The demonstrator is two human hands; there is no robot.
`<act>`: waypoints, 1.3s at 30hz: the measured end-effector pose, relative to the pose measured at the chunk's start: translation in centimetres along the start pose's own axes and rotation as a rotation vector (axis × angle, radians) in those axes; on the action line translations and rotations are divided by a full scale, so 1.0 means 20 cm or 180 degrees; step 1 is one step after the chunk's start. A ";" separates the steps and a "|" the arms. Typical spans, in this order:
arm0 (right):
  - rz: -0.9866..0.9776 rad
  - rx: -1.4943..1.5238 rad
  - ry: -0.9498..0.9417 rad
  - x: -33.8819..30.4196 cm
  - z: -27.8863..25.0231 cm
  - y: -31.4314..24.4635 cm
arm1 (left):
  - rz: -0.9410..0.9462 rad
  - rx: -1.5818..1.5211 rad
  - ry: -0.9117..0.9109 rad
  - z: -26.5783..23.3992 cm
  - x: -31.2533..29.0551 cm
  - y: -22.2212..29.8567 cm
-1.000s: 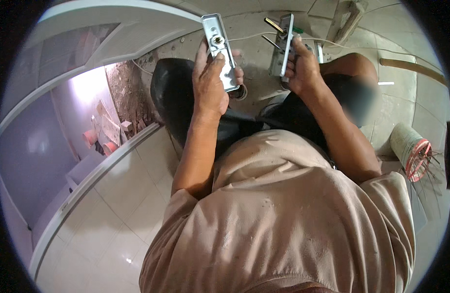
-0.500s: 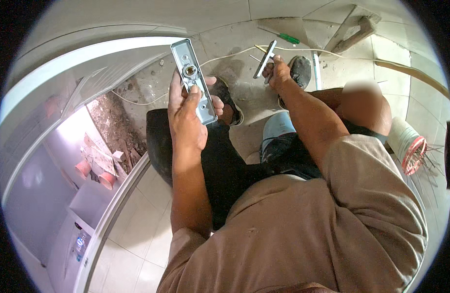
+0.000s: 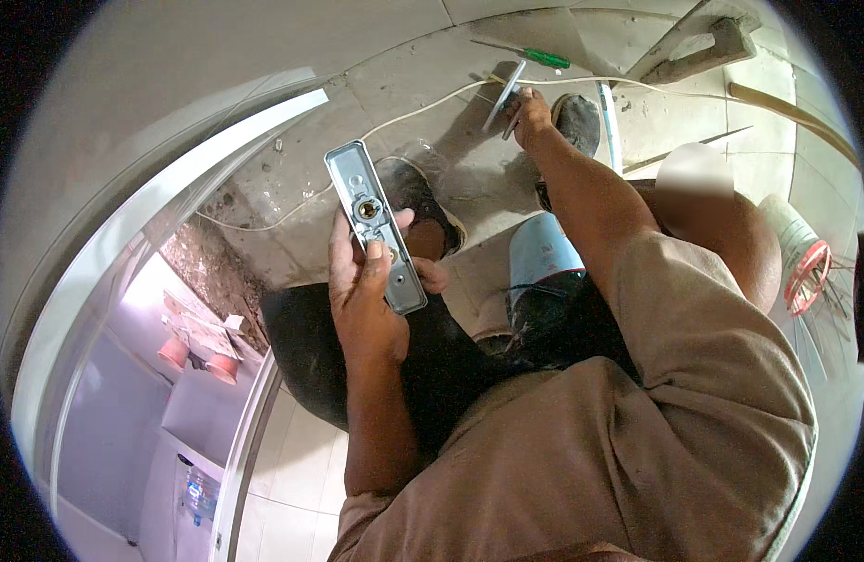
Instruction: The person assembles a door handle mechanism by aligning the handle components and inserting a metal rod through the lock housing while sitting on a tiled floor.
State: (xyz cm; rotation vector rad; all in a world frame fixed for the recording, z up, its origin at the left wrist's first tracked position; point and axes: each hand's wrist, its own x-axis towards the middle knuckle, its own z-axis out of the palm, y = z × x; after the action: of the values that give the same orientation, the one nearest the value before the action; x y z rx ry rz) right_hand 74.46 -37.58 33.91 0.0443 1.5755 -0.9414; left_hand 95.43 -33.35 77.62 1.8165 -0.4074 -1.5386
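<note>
My left hand [image 3: 364,304] is closed round a long metal door handle plate [image 3: 383,231], thumb on its hollow back. A round fitting with a brass-coloured centre sits in the plate's upper half. Farther off and to the right, my right hand [image 3: 533,117] is closed on a second door handle plate [image 3: 503,96], seen almost edge-on and tilted. It is low over the floor beside my right shoe [image 3: 577,124]; whether it touches the floor I cannot tell. A green-handled screwdriver [image 3: 547,58] lies on the floor just beyond it.
A pale cable [image 3: 422,114] runs across the dusty tiles. A white door edge [image 3: 291,110] curves along the left. To the right stands a whitish bucket [image 3: 786,229] with thin rods at its red rim. A wooden-handled trowel-like tool [image 3: 703,61] lies far right.
My left hand and its plate have come lower and nearer my body. The right hand's plate has shifted slightly farther off. The whole view has shifted, and both hands keep their hold.
</note>
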 end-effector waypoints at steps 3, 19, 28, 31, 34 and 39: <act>0.0001 -0.0048 0.0354 0.05 0.00 0.01 | -0.0066 0.0043 -0.0056 0.02 0.01 0.01; 0.0450 -0.0262 -0.1283 -0.85 0.51 -0.63 | 0.0053 -0.2164 -0.1321 -0.03 -0.16 0.10; -0.0725 -0.1407 -0.4075 -2.24 0.10 -1.29 | 0.0707 -0.2158 -0.2092 -0.01 -0.61 0.19; -0.1196 -0.1437 -0.3985 -2.34 -0.06 -1.21 | 0.0880 -0.1501 -0.1742 0.02 -0.82 0.16; -0.1332 -0.1478 -0.3941 -2.39 -0.18 -1.16 | 0.1937 -0.0340 -0.1053 0.05 -0.93 0.06; -0.0849 -0.1030 -0.4037 -2.59 -0.28 -1.07 | 0.2439 0.1133 0.0326 0.11 -1.05 -0.08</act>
State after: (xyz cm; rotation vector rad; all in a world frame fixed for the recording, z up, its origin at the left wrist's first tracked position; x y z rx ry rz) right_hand 72.32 -24.29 88.61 -0.8484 0.5123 -0.6446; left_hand 88.00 -19.40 91.61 1.6773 -1.2219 -0.8684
